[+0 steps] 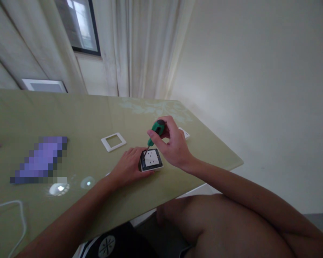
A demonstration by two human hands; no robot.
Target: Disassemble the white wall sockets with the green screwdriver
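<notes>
A wall socket (151, 158) with a white face and a dark surround sits in a white box on the table, its slots facing up. My left hand (131, 164) is closed around the box's left side, thumb along the near edge. In my right hand (174, 145) is a green and black screwdriver (156, 129), held at a slant by its handle. Its shaft runs down to the left side of the socket's dark surround; whether the tip sits in a screw I cannot tell. Beyond my left hand lies a white square cover frame (113, 142).
Behind my right hand a white piece (184, 133) shows in part. To the left lie a blurred purple rectangular object (41, 159) and a white cable (23, 215). The glass-topped table (83, 118) ends in a corner at the right, near the wall; curtains hang behind it.
</notes>
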